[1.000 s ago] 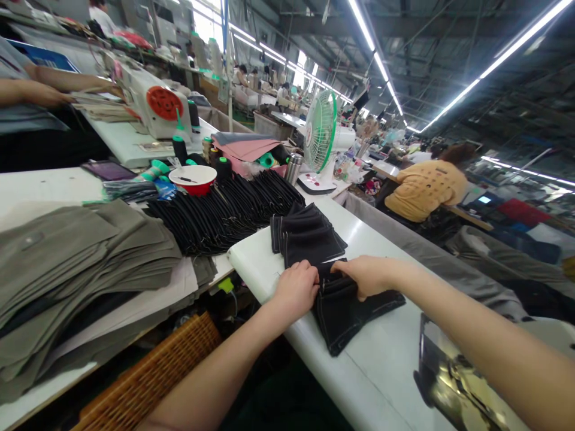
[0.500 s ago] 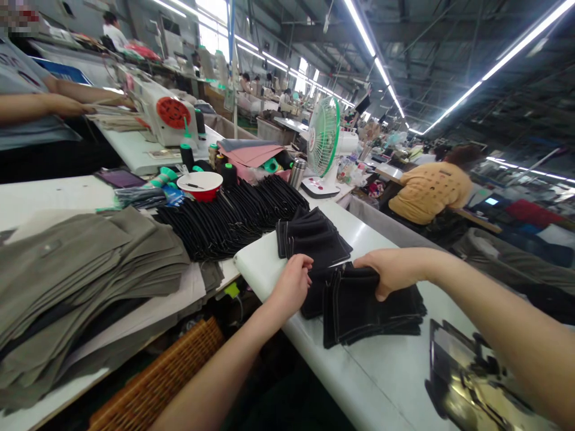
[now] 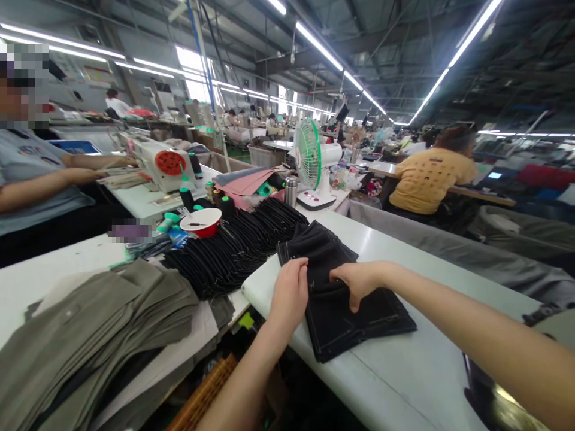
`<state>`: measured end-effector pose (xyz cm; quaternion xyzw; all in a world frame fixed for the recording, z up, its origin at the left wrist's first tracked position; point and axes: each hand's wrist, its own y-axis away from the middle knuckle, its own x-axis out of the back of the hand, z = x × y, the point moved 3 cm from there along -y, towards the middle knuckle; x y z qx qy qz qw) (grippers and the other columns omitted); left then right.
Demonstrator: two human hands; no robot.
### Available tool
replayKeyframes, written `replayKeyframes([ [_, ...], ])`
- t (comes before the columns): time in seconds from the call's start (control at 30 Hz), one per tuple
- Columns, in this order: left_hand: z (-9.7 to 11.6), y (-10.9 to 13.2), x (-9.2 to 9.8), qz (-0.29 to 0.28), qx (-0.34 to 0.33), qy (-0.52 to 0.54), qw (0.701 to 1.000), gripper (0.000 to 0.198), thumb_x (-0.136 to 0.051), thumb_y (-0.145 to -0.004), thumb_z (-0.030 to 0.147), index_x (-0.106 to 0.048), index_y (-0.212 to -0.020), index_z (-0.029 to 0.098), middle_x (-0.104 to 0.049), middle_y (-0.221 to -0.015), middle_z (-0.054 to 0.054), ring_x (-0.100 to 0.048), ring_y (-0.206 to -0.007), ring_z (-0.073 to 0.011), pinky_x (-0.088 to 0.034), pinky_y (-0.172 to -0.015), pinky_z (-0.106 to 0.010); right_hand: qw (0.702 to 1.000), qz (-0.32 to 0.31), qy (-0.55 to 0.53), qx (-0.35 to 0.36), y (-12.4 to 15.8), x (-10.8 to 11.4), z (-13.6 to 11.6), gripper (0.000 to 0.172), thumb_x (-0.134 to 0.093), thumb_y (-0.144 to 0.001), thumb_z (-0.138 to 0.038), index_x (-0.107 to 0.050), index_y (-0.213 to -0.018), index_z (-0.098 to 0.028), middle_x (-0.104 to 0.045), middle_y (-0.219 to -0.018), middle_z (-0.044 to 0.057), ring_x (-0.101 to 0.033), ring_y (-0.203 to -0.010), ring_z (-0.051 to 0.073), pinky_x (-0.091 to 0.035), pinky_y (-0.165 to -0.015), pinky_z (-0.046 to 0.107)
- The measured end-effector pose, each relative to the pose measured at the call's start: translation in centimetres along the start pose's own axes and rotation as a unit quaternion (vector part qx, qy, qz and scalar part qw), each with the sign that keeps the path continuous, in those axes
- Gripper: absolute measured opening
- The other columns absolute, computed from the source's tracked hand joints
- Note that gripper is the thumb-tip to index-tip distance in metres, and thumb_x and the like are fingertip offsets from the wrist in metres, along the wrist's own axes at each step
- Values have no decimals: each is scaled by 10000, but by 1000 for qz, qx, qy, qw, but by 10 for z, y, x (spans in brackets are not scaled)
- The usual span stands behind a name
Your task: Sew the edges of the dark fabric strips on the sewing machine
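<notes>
Black cloth pieces point(image 3: 359, 326) with pale stitching lie in an overlapping stack on the white worktable in front of me. My left hand point(image 3: 290, 293) is at the stack's left edge, its fingers closed over the cloth and the thumb side hidden. My right hand point(image 3: 366, 281) reaches in from the right, thumb and fingers bent round the top of the cloth. More black pieces point(image 3: 321, 239) continue under and beyond my hands, toward the fan. A long row of folded black cloth point(image 3: 251, 239) stands packed on the neighbouring table.
Grey-green cloth panels point(image 3: 108, 323) spread over the left table. A red-and-white bowl point(image 3: 202, 224), a steel flask point(image 3: 291, 191) and a fan point(image 3: 309, 161) stand behind. A machine part point(image 3: 498, 395) sits at lower right. A co-worker point(image 3: 40, 173) handles cloth beside a sewing machine point(image 3: 162, 161).
My right hand has moved left with the black cloth, which now overlaps the farther pieces. My left hand has stayed at the stack's edge. My view has tilted up.
</notes>
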<state>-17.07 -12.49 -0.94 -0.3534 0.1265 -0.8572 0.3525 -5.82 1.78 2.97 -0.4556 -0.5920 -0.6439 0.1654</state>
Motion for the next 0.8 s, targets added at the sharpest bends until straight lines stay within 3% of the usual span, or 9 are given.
replayKeyframes([
  [0.07,1,-16,2,-16,-35,-70,997,294,-399,-974,154,-628,-1158,173,-683,-1182,-106,-614,-1137,-228,-462,-1049,-415,1000,0,11,27,6,3,0,780,-876,-493,-293,-605,-1213,-166,-600,-1251,110,-588,-1145,326,-472,-892,337],
  [0.17,-6,-39,-1,-100,-20,-157,982,325,-448,-927,93,-646,-1184,119,-690,-1200,-140,-619,-1136,-259,-454,-1053,-432,999,-25,3,29,19,14,-1,718,-858,-508,-245,-622,-1183,-176,-642,-1178,72,-619,-1091,304,-478,-849,316],
  [0.23,-12,-48,-3,-138,-7,-177,974,342,-446,-913,69,-661,-1177,100,-700,-1191,-153,-635,-1124,-263,-459,-1045,-427,999,-41,-18,27,27,28,-2,663,-843,-517,-220,-630,-1144,-198,-676,-1083,28,-644,-1023,279,-479,-812,304],
  [0.33,-17,-53,-2,-148,-7,-182,972,380,-421,-902,43,-661,-1190,107,-713,-1176,-148,-657,-1102,-238,-477,-1020,-389,999,-12,-29,45,26,55,-4,600,-820,-515,-196,-637,-1086,-219,-689,-1039,-1,-647,-1011,268,-473,-808,297],
  [0.43,-19,-54,1,-169,-9,-162,972,431,-507,-858,63,-609,-1271,133,-726,-1153,-119,-680,-1061,-217,-510,-967,-342,999,17,-2,40,5,73,-6,683,-808,-499,-187,-615,-1153,-229,-679,-1114,15,-635,-1058,284,-470,-828,309],
  [0.5,-20,-56,5,-190,-4,-129,973,500,-531,-837,67,-557,-1330,144,-728,-1138,-105,-689,-1032,-207,-522,-943,-330,999,25,11,37,-15,76,-7,837,-828,-467,-186,-561,-1258,-228,-648,-1207,43,-610,-1124,296,-462,-861,311],
  [0.57,-23,-60,10,-181,4,-107,978,510,-464,-851,37,-537,-1344,146,-730,-1107,-99,-691,-1011,-194,-524,-938,-333,999,32,19,33,-35,74,-7,1008,-854,-426,-192,-478,-1360,-225,-613,-1276,69,-588,-1170,303,-456,-884,311],
  [0.67,-27,-73,19,-89,-10,-133,987,422,-394,-904,54,-590,-1266,148,-705,-1135,-111,-654,-1080,-204,-496,-995,-379,999,30,36,23,-55,69,-8,1088,-879,-387,-210,-452,-1388,-201,-601,-1285,102,-595,-1157,314,-464,-879,320],
  [0.8,-38,-97,20,-77,-7,-184,980,299,-638,-868,241,-656,-1133,106,-680,-1161,-153,-636,-1080,-286,-489,-1004,-455,996,44,69,19,-59,69,-13,1024,-901,-336,-208,-552,-1298,-166,-501,-1390,187,-463,-1289,429,-425,-956,413],
])
